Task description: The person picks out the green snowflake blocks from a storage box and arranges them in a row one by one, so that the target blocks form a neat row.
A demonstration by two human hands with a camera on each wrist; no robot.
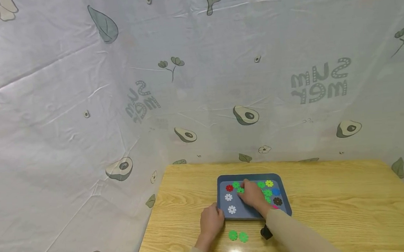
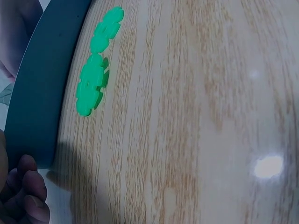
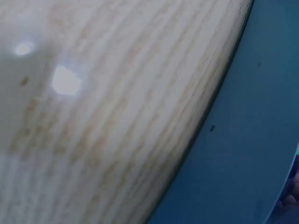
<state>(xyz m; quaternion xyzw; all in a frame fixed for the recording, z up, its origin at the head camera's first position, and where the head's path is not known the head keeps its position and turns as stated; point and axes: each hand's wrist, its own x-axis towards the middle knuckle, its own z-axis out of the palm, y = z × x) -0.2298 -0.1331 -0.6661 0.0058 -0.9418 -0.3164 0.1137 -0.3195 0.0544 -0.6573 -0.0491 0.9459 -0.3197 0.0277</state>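
A dark grey-blue tray [image 1: 238, 216] lies on the table with notched plastic discs in it. My left hand [image 1: 212, 220] grips the tray's front left corner; its curled fingers [image 2: 35, 186] show beside that corner in the left wrist view. Over the middle of the tray, my right hand [image 1: 253, 194] pinches a green notched disc [image 1: 240, 190] between thumb and fingertips. Left of it are a red disc [image 1: 229, 188], another green disc [image 1: 236, 184] and two white discs [image 1: 228, 197]. Several green discs [image 1: 267, 193], a yellow disc [image 1: 269, 183], a blue disc [image 1: 276, 191] and a brown disc [image 1: 277, 201] lie to the right.
Two green discs [image 1: 238, 236] lie on the wooden table [image 1: 335, 206] in front of the tray. A pink disc [image 1: 275, 206] is partly hidden by the right wrist. A printed curtain [image 1: 206, 83] hangs behind the table and along its left side.
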